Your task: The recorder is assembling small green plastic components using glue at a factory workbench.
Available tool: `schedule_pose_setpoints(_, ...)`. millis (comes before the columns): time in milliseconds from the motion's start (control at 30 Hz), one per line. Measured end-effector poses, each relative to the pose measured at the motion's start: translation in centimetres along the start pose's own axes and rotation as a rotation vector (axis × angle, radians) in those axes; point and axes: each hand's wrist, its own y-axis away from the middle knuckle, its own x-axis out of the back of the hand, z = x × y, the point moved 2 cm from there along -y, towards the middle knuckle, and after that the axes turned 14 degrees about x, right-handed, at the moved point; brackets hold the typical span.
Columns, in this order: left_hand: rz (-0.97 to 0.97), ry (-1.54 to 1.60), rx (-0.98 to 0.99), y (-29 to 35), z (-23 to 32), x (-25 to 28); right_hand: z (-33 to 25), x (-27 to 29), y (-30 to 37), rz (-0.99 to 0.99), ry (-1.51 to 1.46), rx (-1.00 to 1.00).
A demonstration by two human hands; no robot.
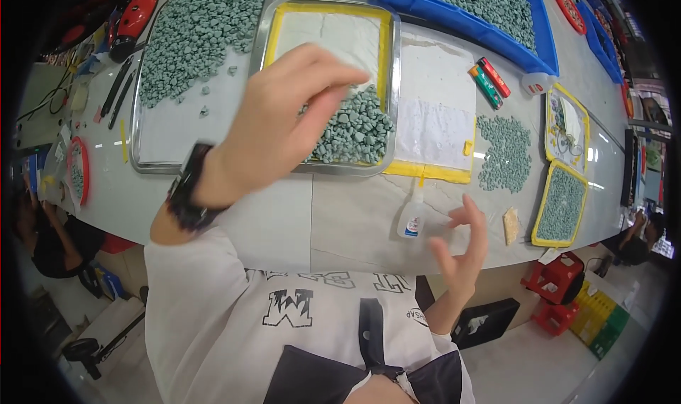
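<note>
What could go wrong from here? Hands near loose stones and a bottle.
1. The right hand hovers close beside the small clear bottle, so it might knock it.
2. The small green chips lie on the table with no rim around them; a passing hand could scatter them.
3. The left hand is over the metal tray; brushing its loose green stones could shift some.

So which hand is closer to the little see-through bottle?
Right. The right hand is just right of the bottle; the left hand is farther off, up and left, over a metal tray.
</note>
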Motion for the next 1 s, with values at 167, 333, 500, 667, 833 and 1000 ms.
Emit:
schedule_pose_setpoints(167,-0.191,0.35,0.243,8.8,0.5,-0.1,0.3,-3.2,-0.3,-0.553,0.302,0.215)
schedule_pose_setpoints(333,-0.371,1.094,0.816,11.5,0.2,-4.1,2.0,-3.2,-0.6,-0.514,0.156,0.172)
schedule_pose_setpoints(500,-0.406,1.42,0.853,10.6,-1.4,-4.2,-0.6,-3.4,-2.0,-0.014,-0.557,0.096)
schedule_pose_setpoints(667,-0.488,1.557,0.709,10.7,-1.3,-4.4,-1.8,-4.8,-2.3,0.206,-0.967,0.105)
schedule_pose_setpoints(833,-0.434,1.357,0.673,10.9,-1.0,-5.1,-3.5,-5.4,-2.4,0.045,-0.875,0.299)
schedule_pose_setpoints(1000,-0.386,1.33,0.622,10.9,-0.6,-5.1,-3.5,-4.6,-2.9,-0.154,-0.82,0.426)
